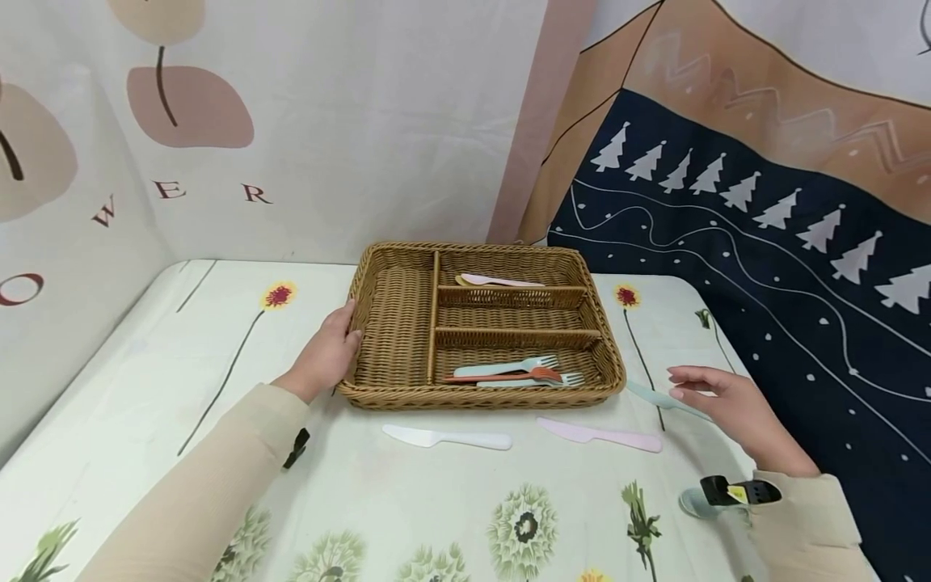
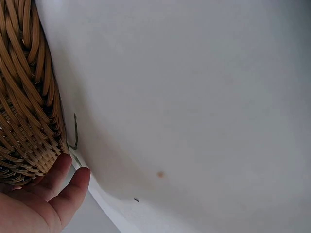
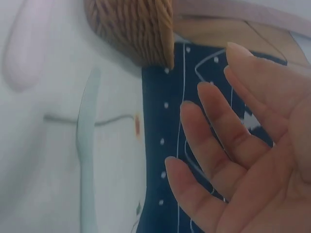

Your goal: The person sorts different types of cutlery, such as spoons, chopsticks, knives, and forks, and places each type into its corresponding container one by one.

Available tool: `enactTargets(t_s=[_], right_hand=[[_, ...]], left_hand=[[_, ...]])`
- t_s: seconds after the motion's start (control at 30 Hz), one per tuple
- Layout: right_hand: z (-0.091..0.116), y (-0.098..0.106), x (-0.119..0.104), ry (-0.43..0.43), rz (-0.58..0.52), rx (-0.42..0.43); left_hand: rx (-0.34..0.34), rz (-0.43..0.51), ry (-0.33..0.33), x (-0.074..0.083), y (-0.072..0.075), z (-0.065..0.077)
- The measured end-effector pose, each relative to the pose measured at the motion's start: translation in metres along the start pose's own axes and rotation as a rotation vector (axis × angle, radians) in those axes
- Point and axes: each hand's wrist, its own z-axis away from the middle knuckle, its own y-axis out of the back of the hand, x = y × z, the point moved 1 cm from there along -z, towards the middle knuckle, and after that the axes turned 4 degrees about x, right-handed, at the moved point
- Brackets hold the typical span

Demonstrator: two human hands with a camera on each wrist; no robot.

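Note:
A brown wicker cutlery basket [image 1: 396,331] with divided compartments sits on the table. My left hand [image 1: 327,352] holds its left side, the thumb over the rim; in the left wrist view two fingers [image 2: 73,191] show against the weave. Over the table right of the basket, my right hand [image 1: 727,404] holds nothing, its fingers spread and slightly bent. Below it lies a light blue knife [image 1: 658,396], apart from the fingers in the right wrist view. The front compartment holds light blue forks [image 1: 502,369] and an orange utensil [image 1: 541,374]; the back one holds pink and yellow handles [image 1: 502,281].
A white knife [image 1: 451,439] and a pink knife [image 1: 600,435] lie in front of the basket. Near my right wrist a light blue rounded utensil end [image 1: 697,503] shows, partly covered. The flowered tablecloth [image 1: 407,501] meets hanging cloths [image 1: 364,121] behind and at the right.

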Motion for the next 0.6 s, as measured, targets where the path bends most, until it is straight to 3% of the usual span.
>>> enactTargets(t_s=[0.23,0.6], right_hand=[[0.015,0.004,0.021,-0.044,-0.030,0.001],[0.031,0.011,0.042,-0.123,0.057,-0.074]], left_hand=[[0.002,0.001,-0.003,-0.001,-0.002,-0.001],[-0.006,0.008,0.001,-0.002,0.000,-0.002]])
